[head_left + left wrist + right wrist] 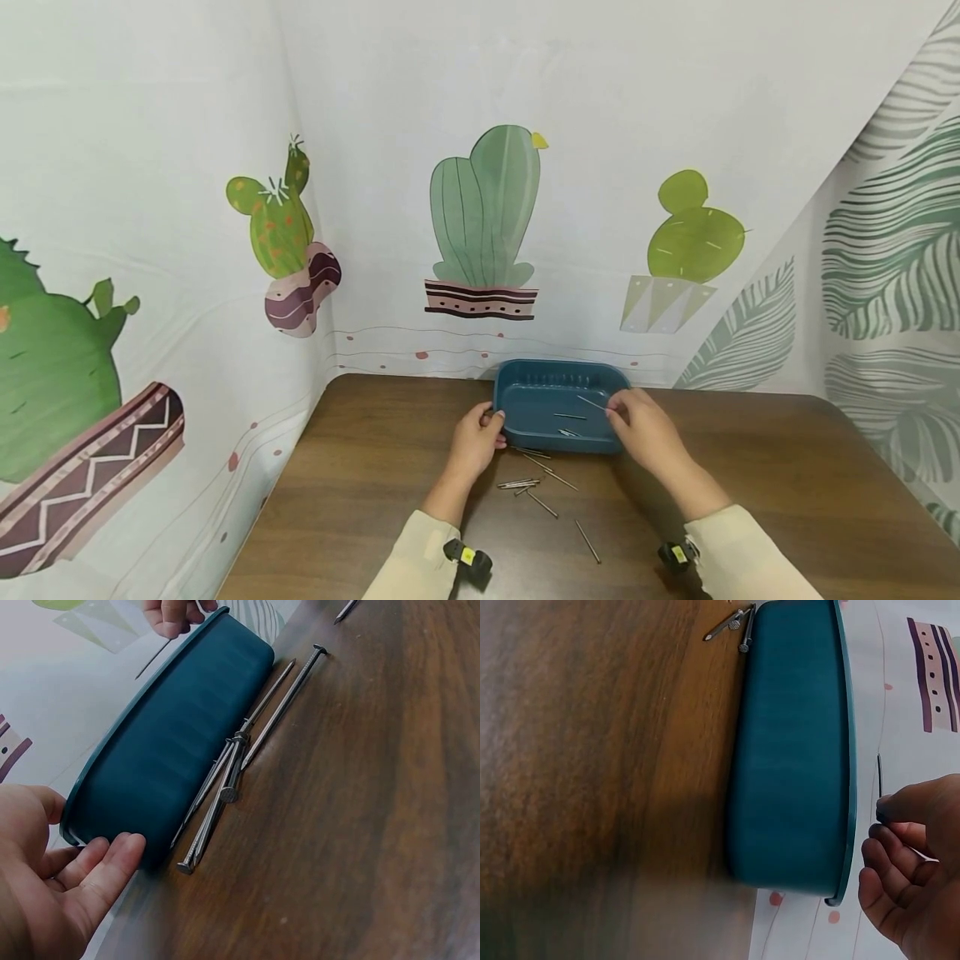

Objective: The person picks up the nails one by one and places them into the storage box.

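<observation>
Silvery nails (234,769), slim, flat-headed and sharp-tipped

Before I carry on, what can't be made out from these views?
Head: exact count of the clustered nails in the tray; too small.
Both wrists: the tray's inside, hidden by its wall.
Head: the held nail's gripped end, covered by the right hand.
Left wrist: another nail's far end, cut off by the top edge.

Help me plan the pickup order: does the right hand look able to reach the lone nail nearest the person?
Probably yes: the lone nail lies apart from the nail group, with nothing over it. The right hand pinches another nail above the tray, though, so may need to release that first.
</observation>
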Demonstrator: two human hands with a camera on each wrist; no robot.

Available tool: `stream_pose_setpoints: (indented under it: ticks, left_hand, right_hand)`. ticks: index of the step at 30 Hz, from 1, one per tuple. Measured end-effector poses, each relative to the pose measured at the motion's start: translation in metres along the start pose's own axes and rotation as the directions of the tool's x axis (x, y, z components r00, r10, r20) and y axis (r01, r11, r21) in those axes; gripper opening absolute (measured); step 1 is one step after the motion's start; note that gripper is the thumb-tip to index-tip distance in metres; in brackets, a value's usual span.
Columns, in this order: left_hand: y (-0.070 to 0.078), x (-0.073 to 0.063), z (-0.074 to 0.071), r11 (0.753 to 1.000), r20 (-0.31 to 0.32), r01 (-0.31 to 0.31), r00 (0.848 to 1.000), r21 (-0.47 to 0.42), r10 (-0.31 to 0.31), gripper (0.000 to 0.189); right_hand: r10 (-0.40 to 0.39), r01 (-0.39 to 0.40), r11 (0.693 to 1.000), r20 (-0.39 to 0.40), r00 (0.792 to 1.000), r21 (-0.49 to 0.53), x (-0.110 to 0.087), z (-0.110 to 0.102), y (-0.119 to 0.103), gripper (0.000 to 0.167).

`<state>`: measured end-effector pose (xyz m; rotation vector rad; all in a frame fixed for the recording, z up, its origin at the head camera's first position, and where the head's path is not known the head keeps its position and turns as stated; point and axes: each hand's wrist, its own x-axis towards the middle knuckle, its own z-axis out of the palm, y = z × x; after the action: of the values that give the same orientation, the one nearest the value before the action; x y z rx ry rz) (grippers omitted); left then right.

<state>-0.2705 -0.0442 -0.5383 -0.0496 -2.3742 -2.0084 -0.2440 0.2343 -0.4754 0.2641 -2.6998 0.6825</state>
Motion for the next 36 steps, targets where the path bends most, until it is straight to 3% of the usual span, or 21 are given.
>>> stream_pose_setpoints:
  ticks: [12, 20, 29, 36]
  left_hand:
    - [0.0001, -0.0004, -0.0001, 1.0, -0.004, -0.002, 1.0, -0.016, 0.002, 0.045]
    - [-0.0015, -0.0008, 0.0005, 0.999, -0.009, -0.039, 0.999, -0.01, 0.039, 0.044]
    - [0.0009, -0.001, 0.0002, 1.0, -0.014, 0.003, 1.0, -0.025, -0.003, 0.044]
    - [0.0012, -0.0009, 0.0005, 1.0, -0.009, -0.001, 1.0, -0.02, 0.0, 0.044]
  right_hand:
    - [0.008, -0.008, 1.0, 0.023, 1.0, 0.024, 0.0037, 0.0015, -0.0033, 0.007]
    - [-0.006, 0.006, 1.0, 0.016, 1.0, 0.03, 0.0043, 0.0029, -0.0057, 0.007]
    - [-0.033, 0.033, 0.999, -0.014, 0.999, 0.03, 0.0058, 0.0046, -0.0083, 0.008]
    - [-0.012, 0.012, 1.0, 0.086, 0.996, -0.006, 0.0043, 0.0044, -0.0099, 0.053]
